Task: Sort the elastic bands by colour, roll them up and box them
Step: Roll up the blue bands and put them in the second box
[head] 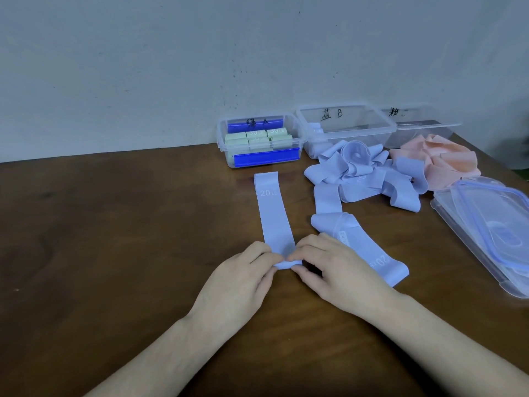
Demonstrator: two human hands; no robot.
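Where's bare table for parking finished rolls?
Wide bare wood lies left of the flat blue band, in front of the green box. The right side is crowded: blue pile, pink pile, lids.

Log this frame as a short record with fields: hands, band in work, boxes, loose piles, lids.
hands: left hand and right hand both pinch the near end of the flat blue band
band in work: first fold started, rest flat, "20 LB" at far end
boxes: green box holds rolled green bands; middle box; right box
loose piles: blue pile, pink pile
lids: stacked lids at right
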